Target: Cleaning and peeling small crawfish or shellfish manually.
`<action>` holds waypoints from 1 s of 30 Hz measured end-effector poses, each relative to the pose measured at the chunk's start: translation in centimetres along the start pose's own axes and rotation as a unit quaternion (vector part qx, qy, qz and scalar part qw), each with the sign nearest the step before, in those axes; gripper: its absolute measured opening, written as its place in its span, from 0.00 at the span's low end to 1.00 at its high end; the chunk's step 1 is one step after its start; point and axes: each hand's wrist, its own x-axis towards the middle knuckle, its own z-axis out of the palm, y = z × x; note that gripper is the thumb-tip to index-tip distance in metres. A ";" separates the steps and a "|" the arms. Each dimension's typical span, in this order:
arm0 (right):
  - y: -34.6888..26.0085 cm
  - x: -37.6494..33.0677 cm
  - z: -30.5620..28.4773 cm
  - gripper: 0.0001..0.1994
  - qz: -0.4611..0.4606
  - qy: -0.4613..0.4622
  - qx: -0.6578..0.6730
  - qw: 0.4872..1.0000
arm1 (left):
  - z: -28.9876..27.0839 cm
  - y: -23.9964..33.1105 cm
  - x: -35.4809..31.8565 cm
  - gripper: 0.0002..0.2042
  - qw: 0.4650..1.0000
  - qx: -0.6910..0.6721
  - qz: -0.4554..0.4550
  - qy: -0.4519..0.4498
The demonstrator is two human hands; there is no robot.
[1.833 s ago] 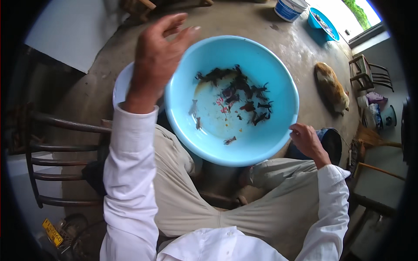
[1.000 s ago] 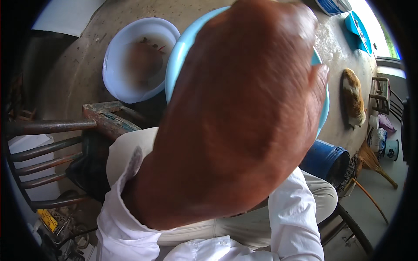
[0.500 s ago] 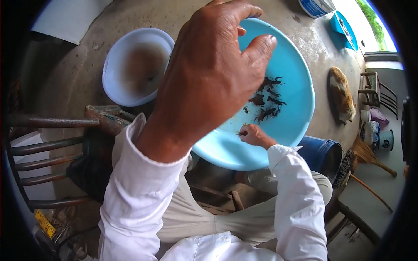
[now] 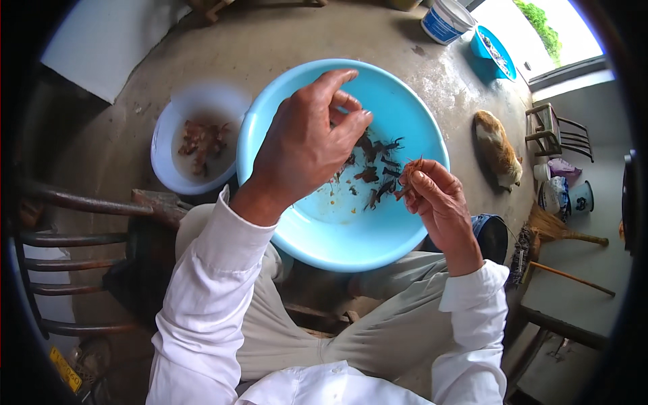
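Reddish crayfish [image 4: 414, 167], spindly-legged, is pinched in the fingers of the right hand [image 4: 442, 209], over the right side of a smooth, round blue basin [image 4: 324, 251]; long axis apparently slanted, partly covered. To its left, the left hand [image 4: 297, 140]: fingers bent and parted, nothing seen held. Beyond, jagged dark crayfish [image 4: 366, 174] are scattered; a reddish heap [image 4: 200, 140] is held in a pale basin [image 4: 160, 145], left.

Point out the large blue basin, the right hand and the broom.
Large blue basin [image 4: 337, 241]: head view, inner wall nearest the wearer.
Right hand [image 4: 442, 208]: head view, middle of the hand.
Broom [image 4: 549, 227]: head view, bristles.
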 end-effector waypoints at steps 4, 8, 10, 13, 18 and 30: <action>-2.2 0.1 1.1 0.11 -0.048 -0.023 0.023 0.998 | 1.3 0.0 -0.4 0.21 0.999 -0.034 -0.030 -0.030; -1.8 1.1 0.4 0.09 -0.028 -0.030 0.117 0.992 | 3.5 -0.9 -1.9 0.18 0.984 -0.113 -0.088 -0.103; -1.5 1.1 0.7 0.09 -0.028 -0.027 0.122 0.992 | 4.6 -0.5 -2.4 0.18 0.979 -0.142 -0.081 -0.119; -1.5 0.7 1.5 0.09 -0.041 -0.033 0.147 0.988 | 5.2 0.7 -2.2 0.15 0.968 -0.173 -0.085 -0.157; -0.9 0.7 2.2 0.10 -0.046 -0.049 0.162 0.984 | 5.6 0.2 -2.5 0.15 0.964 -0.220 -0.082 -0.126; 0.6 2.2 2.9 0.12 -0.056 -0.067 0.197 0.977 | 6.2 0.0 -2.8 0.11 0.963 -0.254 -0.076 -0.055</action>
